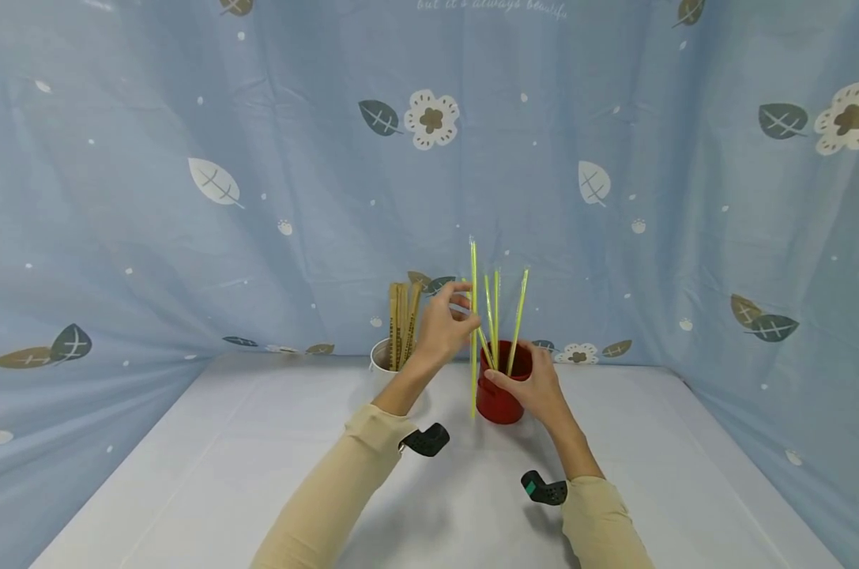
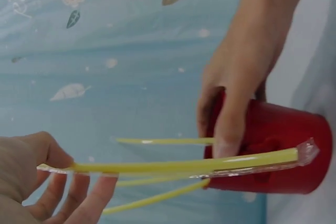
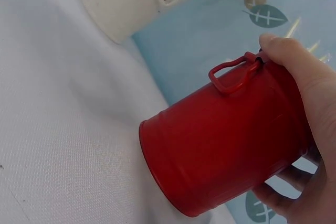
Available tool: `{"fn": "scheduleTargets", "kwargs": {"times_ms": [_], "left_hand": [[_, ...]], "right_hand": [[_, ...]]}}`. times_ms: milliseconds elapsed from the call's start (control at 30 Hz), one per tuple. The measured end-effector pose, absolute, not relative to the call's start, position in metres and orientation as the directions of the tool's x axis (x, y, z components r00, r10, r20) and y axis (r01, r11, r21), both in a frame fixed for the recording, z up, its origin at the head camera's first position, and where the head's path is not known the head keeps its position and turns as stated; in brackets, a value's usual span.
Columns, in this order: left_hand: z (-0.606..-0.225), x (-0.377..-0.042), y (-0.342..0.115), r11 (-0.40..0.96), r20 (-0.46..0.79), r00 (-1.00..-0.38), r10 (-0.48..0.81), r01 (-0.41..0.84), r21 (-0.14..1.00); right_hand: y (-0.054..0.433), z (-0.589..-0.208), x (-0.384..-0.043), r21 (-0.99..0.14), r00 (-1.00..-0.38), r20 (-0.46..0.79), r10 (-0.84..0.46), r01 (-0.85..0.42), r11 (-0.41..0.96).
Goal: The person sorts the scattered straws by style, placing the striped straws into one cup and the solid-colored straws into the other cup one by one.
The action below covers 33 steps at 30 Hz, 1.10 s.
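Observation:
In the head view, my left hand (image 1: 439, 325) pinches a yellow straw (image 1: 474, 363) in a clear wrapper between thumb and fingers. The straw hangs upright just left of a red metal bucket (image 1: 499, 405); in the left wrist view, the wrapped straw (image 2: 252, 160) passes in front of the bucket. My right hand (image 1: 539, 389) grips the bucket by its rim, thumb on the near side. Several more yellow straws (image 1: 518, 316) stand in the bucket, leaning different ways. A wire handle (image 3: 231, 80) shows on its side in the right wrist view.
Left of the red bucket stands a white bucket (image 3: 126, 6) holding several brown sticks (image 1: 393, 324) with dark print. Both stand on a white-covered table (image 1: 258, 458). A blue patterned curtain (image 1: 315, 197) hangs behind.

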<state>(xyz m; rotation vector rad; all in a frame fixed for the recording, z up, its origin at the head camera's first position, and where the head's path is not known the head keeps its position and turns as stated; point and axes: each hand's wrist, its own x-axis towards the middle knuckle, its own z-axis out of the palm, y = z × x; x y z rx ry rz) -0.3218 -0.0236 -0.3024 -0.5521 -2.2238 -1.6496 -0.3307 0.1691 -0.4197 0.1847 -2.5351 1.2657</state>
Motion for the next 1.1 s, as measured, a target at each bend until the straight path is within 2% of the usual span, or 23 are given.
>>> {"fn": "scheduleTargets", "kwargs": {"times_ms": [367, 600, 733, 1100], "left_hand": [[-0.276, -0.33, -0.013, 0.246, 0.557, -0.83, 0.022, 0.545, 0.802], [-0.264, -0.333, -0.003, 0.268, 0.645, -0.762, -0.057, 0.61, 0.745], [-0.263, -0.334, 0.004, 0.268, 0.68, -0.731, -0.058, 0.645, 0.716], [-0.281, -0.337, 0.015, 0.364, 0.669, -0.743, -0.012, 0.62, 0.695]], "right_hand": [[0.168, -0.42, -0.33, -0.752, -0.946, 0.324, 0.022, -0.244, 0.613], [0.168, -0.417, -0.33, -0.758, -0.948, 0.318, 0.019, -0.242, 0.605], [0.169, -0.417, -0.33, -0.761, -0.95, 0.312, 0.016, -0.24, 0.603], [0.168, -0.418, -0.33, -0.761, -0.953, 0.303, 0.023, -0.228, 0.608]]}}
